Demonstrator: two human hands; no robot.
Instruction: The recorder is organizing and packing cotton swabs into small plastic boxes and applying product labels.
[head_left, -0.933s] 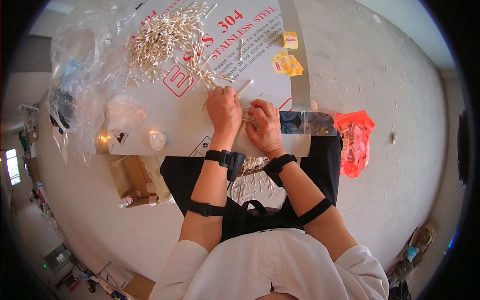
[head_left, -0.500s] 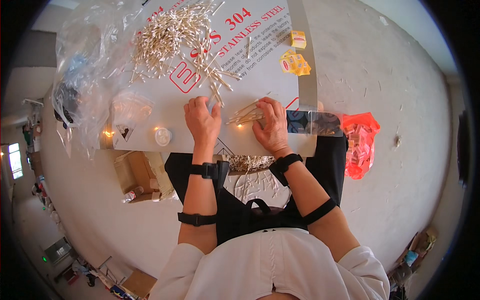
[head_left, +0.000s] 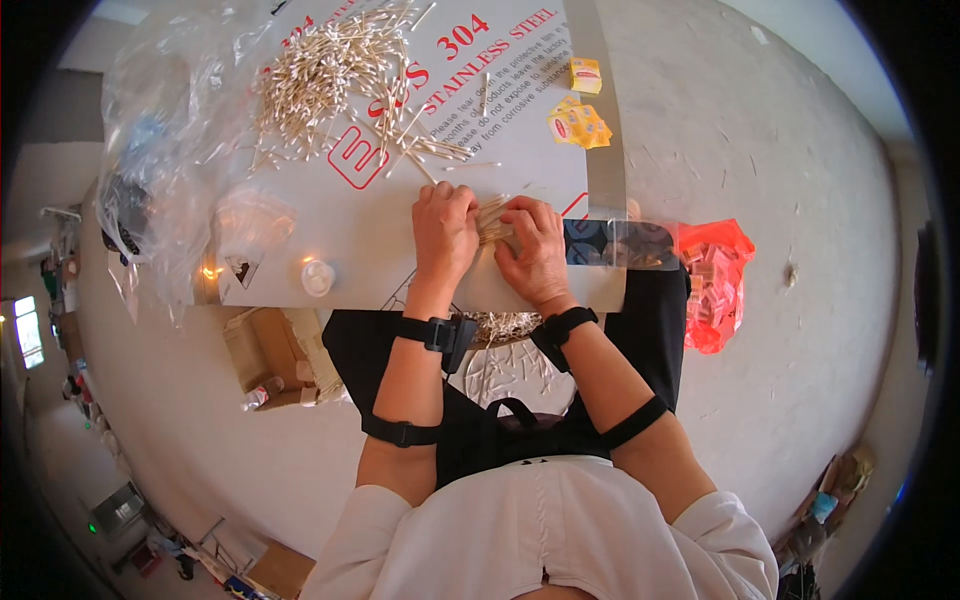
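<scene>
A small bundle of cotton swabs (head_left: 491, 222) lies low over the table between my two hands. My right hand (head_left: 533, 252) is closed around the right side of this bundle, thumb below and fingers above. From the left, my left hand (head_left: 446, 232) meets the swabs with curled fingers; its fingertips are partly hidden. Beyond my hands a large loose heap of cotton swabs (head_left: 325, 85) spreads over the far left of the table (head_left: 540, 180). A few stray swabs lie between the heap and my fingers.
Small yellow boxes (head_left: 585, 76) and yellow packets (head_left: 580, 124) sit at the right edge. A clear plastic bag (head_left: 150, 150) covers the left side, near a small white round tub (head_left: 318, 277). A red bag (head_left: 718, 280) hangs right; a cardboard box (head_left: 265, 350) stands below left.
My left hand has moved right, from the stray swabs to the bundle, and its fingers have curled in. My right hand keeps its hold on the bundle. The whole view has shifted slightly.
</scene>
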